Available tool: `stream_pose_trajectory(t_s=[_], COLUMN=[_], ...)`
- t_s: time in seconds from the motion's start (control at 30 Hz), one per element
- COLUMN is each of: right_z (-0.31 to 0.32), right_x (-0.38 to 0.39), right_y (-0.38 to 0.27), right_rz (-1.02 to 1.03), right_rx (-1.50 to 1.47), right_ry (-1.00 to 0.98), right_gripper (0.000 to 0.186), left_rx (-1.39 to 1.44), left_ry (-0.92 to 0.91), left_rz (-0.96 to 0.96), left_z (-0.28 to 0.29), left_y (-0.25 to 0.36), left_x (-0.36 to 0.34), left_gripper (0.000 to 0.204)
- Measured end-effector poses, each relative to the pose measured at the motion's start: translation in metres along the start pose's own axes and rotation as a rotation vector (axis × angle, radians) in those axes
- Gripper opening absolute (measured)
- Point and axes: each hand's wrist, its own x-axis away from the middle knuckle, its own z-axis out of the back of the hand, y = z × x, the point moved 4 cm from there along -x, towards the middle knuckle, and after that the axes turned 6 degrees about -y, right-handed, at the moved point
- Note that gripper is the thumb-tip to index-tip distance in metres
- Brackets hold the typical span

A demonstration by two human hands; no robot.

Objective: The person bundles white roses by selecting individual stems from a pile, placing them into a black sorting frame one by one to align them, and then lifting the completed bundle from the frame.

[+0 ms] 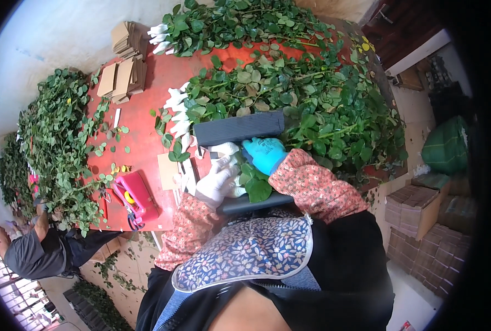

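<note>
My left hand (214, 180), in a white glove, has its fingers curled at a white-wrapped flower head (224, 149). In a blue glove, my right hand (265, 153) closes around the leafy stem (255, 180) of the flowers in front of me, its fingertips partly hidden. Green leaves hang between the two hands. Just beyond them lies a black ribbed block (240, 128), and a dark padded edge (256, 204) runs along the near side by my apron. Beside my left hand are cardboard pieces and white strips (188, 177).
Leafy stems with white-wrapped heads (177, 105) are heaped across the red table (146, 118). Folded cardboard (123, 77) stands at the far left. A pink tape dispenser (137, 196) and scissors (135, 222) lie left. Another person (38, 245) works beside more foliage. Stacked cartons (422, 243) stand right.
</note>
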Motion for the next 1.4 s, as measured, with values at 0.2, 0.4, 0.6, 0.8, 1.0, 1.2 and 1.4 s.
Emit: stream_pose_trajectory(t_s=[0.2,0.4,0.6,0.8,1.0,1.2,1.4], right_z=[0.004,0.007,0.001,-0.001,0.013,0.017,0.014], right_x=[0.01,0.005,0.001,0.0,0.007,0.018,0.005], right_y=[0.003,-0.003,-0.003,-0.001,0.001,0.003,-0.02], right_rz=[-0.023,0.053,-0.029,0.001,0.039,0.202,0.091], right_rx=[-0.116,-0.02,0.059,0.023,-0.118,-0.133,0.033], right_ry=[0.023,0.049,-0.167,-0.164,-0.079,-0.024,-0.135], right_gripper=[0.021,0.027,0.033,0.029,0.032,0.03,0.02], left_rx=[0.114,0.8,0.78,1.112,0.939,1.101,0.868], left_ry=[-0.003,0.225,0.397,0.382,0.577,0.372,0.38], left_rz=[-0.348,0.018,0.312,0.304,-0.19,0.151,0.169], left_z=[0.001,0.019,0.015,0.014,0.058,0.023,0.016], left_y=[-0.035,-0.031,-0.045,-0.007,-0.066,-0.017,-0.049], left_x=[-0.001,-0.013,-0.029,-0.004,0.015,0.003,-0.013], left_gripper=[0.033,0.042,0.034,0.034,0.016,0.009,0.019])
